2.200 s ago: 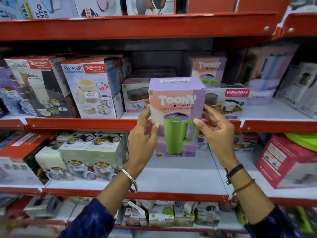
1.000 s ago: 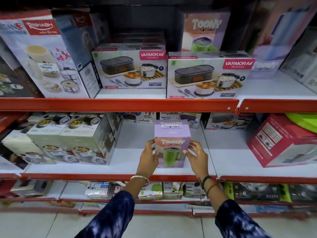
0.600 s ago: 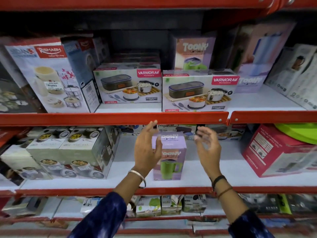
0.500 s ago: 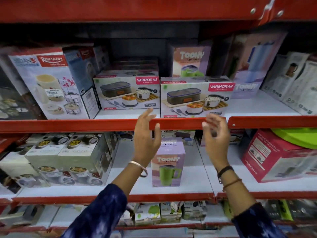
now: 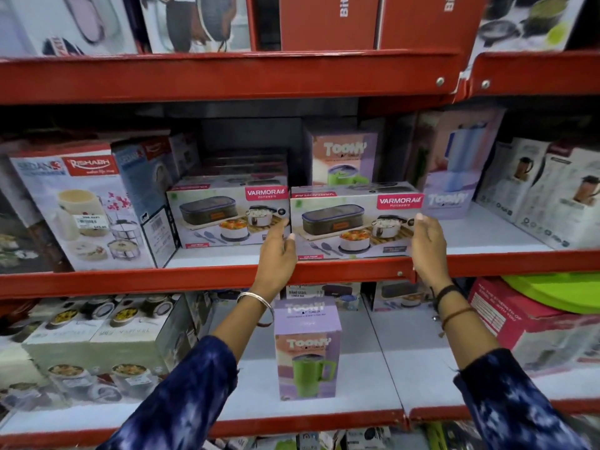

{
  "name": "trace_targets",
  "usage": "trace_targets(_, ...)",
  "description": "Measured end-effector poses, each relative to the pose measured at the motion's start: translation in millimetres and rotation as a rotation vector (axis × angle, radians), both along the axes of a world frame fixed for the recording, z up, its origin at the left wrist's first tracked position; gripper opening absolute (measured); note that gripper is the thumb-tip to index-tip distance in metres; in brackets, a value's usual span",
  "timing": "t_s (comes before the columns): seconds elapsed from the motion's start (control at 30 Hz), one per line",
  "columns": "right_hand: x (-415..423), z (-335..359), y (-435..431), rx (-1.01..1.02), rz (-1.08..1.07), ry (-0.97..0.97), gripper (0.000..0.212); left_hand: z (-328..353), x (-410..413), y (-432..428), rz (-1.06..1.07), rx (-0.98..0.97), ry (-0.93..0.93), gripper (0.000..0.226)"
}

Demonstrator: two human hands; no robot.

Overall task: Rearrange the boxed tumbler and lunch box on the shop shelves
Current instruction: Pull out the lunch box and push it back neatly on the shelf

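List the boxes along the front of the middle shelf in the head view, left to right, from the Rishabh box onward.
Rishabh box → left Varmora lunch box → right Varmora lunch box, between left hand and right hand → tall Toony box → white flask boxes.

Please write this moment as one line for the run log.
tumbler box: standing on lower shelf, hands off | left hand, right hand: at the ends of right lunch box on middle shelf | box not lifted
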State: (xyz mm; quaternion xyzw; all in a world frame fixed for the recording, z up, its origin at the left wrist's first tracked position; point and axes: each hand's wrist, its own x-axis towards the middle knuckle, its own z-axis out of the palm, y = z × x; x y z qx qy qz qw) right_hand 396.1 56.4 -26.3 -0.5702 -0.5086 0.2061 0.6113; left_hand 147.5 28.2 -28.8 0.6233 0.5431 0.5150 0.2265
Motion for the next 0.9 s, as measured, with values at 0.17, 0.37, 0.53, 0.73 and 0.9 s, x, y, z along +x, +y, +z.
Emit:
trace_targets(0.17,3,16,-12,0.140,0.031,0.171,0.024,12,-7,-7,-0.014,0.089,-0.095,0.038)
trace_targets(0.37,7,32,-31,0.261,0.109,0.164,0.028,23,-26,-26,0.118,0.209,-0.159,0.034)
trace_targets(0.53,-2,29,-48,0.257,0.160,0.183,0.026,25,-40,-52,0.225,0.221,-0.106,0.034)
trace_targets(0.73,-13,13,-65,0.217,0.156,0.211,0.025,19,-52,-74,0.257,0.192,-0.091,0.032)
trace_targets(0.9,-20,8,-72,0.187,0.161,0.215,0.026,16,-59,-83,0.284,0.177,-0.064,0.029)
